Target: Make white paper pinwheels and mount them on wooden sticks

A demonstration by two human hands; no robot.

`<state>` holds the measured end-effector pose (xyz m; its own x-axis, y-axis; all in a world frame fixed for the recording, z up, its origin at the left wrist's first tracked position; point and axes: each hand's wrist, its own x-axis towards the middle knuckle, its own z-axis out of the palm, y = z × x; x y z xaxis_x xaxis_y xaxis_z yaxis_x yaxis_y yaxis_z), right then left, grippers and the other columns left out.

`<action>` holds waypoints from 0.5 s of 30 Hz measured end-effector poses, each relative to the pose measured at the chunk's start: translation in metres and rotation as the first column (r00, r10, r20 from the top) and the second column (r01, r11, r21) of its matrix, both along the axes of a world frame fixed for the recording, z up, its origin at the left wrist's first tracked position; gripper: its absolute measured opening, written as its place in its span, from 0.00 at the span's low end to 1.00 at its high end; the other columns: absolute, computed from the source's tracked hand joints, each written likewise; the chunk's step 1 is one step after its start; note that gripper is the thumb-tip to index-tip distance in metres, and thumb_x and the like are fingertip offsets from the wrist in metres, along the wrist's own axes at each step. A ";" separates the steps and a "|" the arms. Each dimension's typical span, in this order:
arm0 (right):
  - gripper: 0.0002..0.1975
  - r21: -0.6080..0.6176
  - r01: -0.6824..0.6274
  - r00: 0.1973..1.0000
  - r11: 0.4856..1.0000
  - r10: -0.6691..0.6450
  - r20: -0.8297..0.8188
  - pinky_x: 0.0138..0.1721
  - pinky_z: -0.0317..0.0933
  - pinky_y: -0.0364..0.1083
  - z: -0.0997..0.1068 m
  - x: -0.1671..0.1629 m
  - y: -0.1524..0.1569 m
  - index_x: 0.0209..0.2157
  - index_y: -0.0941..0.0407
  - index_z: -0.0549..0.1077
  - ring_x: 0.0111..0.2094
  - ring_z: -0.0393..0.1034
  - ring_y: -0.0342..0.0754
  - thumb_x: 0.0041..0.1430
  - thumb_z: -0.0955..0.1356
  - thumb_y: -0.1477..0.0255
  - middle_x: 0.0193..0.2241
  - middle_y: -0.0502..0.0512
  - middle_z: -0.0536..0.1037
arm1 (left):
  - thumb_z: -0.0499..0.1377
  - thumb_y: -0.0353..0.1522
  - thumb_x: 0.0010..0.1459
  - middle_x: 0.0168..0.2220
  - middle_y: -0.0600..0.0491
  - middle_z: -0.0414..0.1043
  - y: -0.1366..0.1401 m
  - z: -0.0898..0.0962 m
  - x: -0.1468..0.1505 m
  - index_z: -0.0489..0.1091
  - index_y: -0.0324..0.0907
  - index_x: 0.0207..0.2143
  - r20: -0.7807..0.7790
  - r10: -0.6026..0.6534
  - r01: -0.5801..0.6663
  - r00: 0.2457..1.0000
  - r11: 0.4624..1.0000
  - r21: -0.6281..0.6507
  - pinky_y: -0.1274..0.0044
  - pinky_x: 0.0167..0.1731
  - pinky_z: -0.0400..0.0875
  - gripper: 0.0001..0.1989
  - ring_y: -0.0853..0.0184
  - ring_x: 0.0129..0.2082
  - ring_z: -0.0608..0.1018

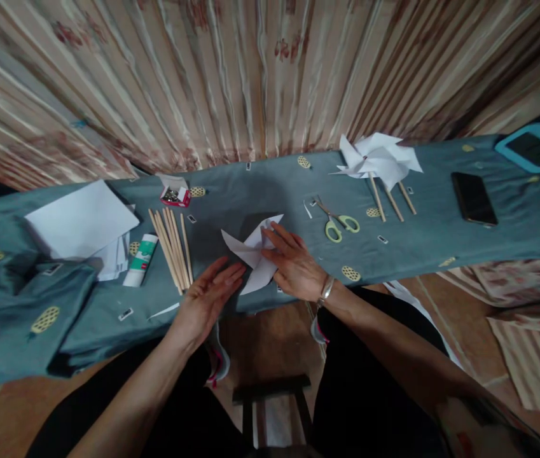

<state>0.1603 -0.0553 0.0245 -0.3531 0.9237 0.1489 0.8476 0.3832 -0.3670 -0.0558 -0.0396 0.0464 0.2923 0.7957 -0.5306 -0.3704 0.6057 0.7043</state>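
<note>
A white paper pinwheel [256, 254] with folded, pointed blades is on the cloth in front of me. My right hand [293, 264] grips its right side, fingertips near the centre and thumb hidden. Beside its lower left blade, my left hand [212, 296] has its fingers stretched out and holds nothing; whether the fingertips touch the paper, I cannot tell. Left of the pinwheel lie several wooden sticks [173, 248]. Scissors with light green handles [339, 222] rest to the right, next to a thin paper scrap [307, 208].
On the blue-green tablecloth [270, 184] are a glue stick [140, 259], white paper sheets [83, 219] and a small red box [175, 194] of metal pins. Finished pinwheels on sticks [379, 159], a phone [474, 198] and a blue-framed tablet [537, 147] lie right. Behind hangs a curtain [260, 76].
</note>
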 end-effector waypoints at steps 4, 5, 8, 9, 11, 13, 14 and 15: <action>0.23 -0.009 -0.009 1.000 1.000 0.009 -0.017 0.64 0.49 0.64 0.002 0.002 0.002 0.49 0.63 0.75 0.70 0.41 0.62 0.49 0.64 0.81 0.66 0.70 0.58 | 0.70 0.23 0.45 0.46 0.38 0.79 0.002 0.002 0.006 0.66 0.34 0.51 0.047 -0.013 0.015 0.999 0.999 -0.045 0.63 0.63 0.62 0.30 0.54 0.54 0.77; 0.23 -0.009 -0.010 1.000 1.000 0.009 -0.022 0.64 0.49 0.63 0.003 0.003 0.002 0.49 0.63 0.75 0.70 0.41 0.62 0.49 0.65 0.81 0.66 0.70 0.59 | 0.69 0.23 0.45 0.46 0.38 0.78 0.003 0.002 0.007 0.65 0.34 0.52 0.052 -0.016 0.018 0.999 0.999 -0.046 0.62 0.63 0.61 0.30 0.54 0.54 0.77; 0.24 -0.007 -0.008 0.999 1.000 0.008 -0.036 0.65 0.49 0.62 0.003 0.003 0.002 0.49 0.63 0.75 0.70 0.41 0.61 0.48 0.65 0.80 0.66 0.69 0.59 | 0.69 0.23 0.46 0.48 0.38 0.78 0.005 0.002 0.011 0.64 0.34 0.54 0.059 -0.019 0.021 0.998 0.999 -0.033 0.62 0.63 0.61 0.32 0.54 0.55 0.76; 0.24 -0.005 -0.008 0.999 1.000 0.008 -0.041 0.65 0.50 0.62 0.003 0.003 0.001 0.49 0.62 0.75 0.70 0.42 0.61 0.48 0.65 0.80 0.66 0.68 0.60 | 0.68 0.23 0.47 0.48 0.39 0.78 0.005 0.002 0.013 0.64 0.34 0.54 0.057 -0.021 0.022 0.998 0.999 -0.028 0.62 0.63 0.61 0.32 0.54 0.56 0.76; 0.25 0.001 -0.010 0.999 1.000 0.010 -0.051 0.65 0.50 0.62 0.001 0.004 0.000 0.51 0.61 0.74 0.70 0.42 0.60 0.48 0.66 0.79 0.66 0.67 0.59 | 0.67 0.23 0.48 0.47 0.40 0.78 0.007 0.001 0.015 0.65 0.35 0.54 0.050 -0.025 0.026 0.998 0.999 -0.024 0.63 0.63 0.62 0.30 0.55 0.55 0.76; 0.26 0.003 -0.011 0.998 1.000 0.011 -0.054 0.65 0.49 0.63 0.000 0.005 0.000 0.51 0.61 0.74 0.70 0.42 0.61 0.48 0.66 0.79 0.66 0.68 0.59 | 0.66 0.23 0.49 0.46 0.40 0.79 0.008 0.001 0.016 0.65 0.36 0.54 0.044 -0.031 0.033 0.999 0.999 -0.025 0.63 0.62 0.63 0.29 0.56 0.54 0.77; 0.26 0.003 -0.011 0.999 1.000 0.011 -0.053 0.65 0.49 0.63 -0.001 0.005 0.000 0.52 0.61 0.73 0.70 0.42 0.61 0.48 0.65 0.79 0.66 0.68 0.59 | 0.66 0.22 0.49 0.46 0.41 0.79 0.009 0.000 0.016 0.65 0.36 0.54 0.042 -0.030 0.031 0.999 0.999 -0.026 0.63 0.62 0.63 0.28 0.56 0.52 0.78; 0.26 0.004 -0.012 0.999 1.000 0.012 -0.051 0.64 0.49 0.63 -0.001 0.006 0.000 0.52 0.61 0.73 0.70 0.42 0.61 0.49 0.65 0.80 0.66 0.69 0.59 | 0.65 0.22 0.50 0.45 0.41 0.79 0.010 0.000 0.017 0.65 0.36 0.54 0.041 -0.028 0.029 0.999 0.999 -0.027 0.63 0.62 0.64 0.28 0.56 0.51 0.79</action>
